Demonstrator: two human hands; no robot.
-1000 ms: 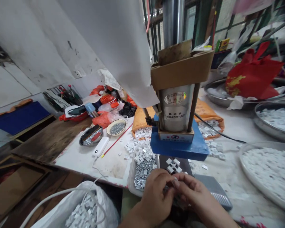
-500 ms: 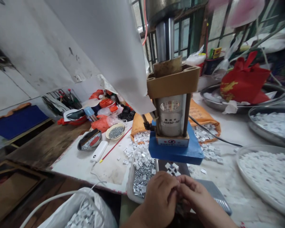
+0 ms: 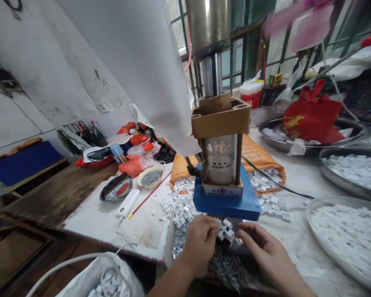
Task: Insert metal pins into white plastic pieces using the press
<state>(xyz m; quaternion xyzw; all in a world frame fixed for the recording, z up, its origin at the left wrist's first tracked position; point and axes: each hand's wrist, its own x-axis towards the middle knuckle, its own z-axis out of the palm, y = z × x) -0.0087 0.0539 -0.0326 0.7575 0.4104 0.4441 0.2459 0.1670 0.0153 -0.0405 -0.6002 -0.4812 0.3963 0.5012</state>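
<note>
Nearest the viewer, a cluster of small white square parts (image 3: 225,232) is pinched by the curled fingers of the left hand (image 3: 200,243) just under the blue base (image 3: 224,201) of a press, while the right hand (image 3: 259,247) is held half open beside it, fingertips close to the parts, with nothing seen gripped. The cluster is blocky, so no long axis or heading can be told. Behind, the upright silver cylinder (image 3: 219,159) on the desk (image 3: 142,218) is marked "50X50-50".
</note>
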